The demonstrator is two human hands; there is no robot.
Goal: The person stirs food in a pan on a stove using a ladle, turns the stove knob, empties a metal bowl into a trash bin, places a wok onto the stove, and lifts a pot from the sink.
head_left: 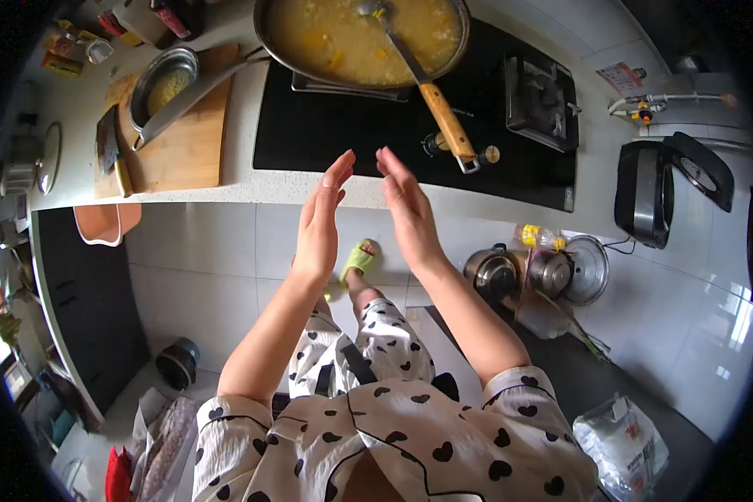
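My left hand (322, 219) and my right hand (410, 207) are raised in front of the counter edge, palms facing each other with a gap between them. Neither holds anything. Beyond them a wide pan (309, 42) of yellowish soup with orange pieces stands on the black cooktop (343, 134). A ladle (445, 121) with a wooden handle rests in the pan, its handle reaching over the cooktop near my right hand. The cooktop knobs lie partly under that handle.
To the left, a cutting board (201, 151) bears a metal bowl (146, 92) and a cleaver (109, 146). A second burner (540, 100) is at the right. An open black appliance (644, 192), pots (491, 276) and a plastic bag (623, 448) are further right.
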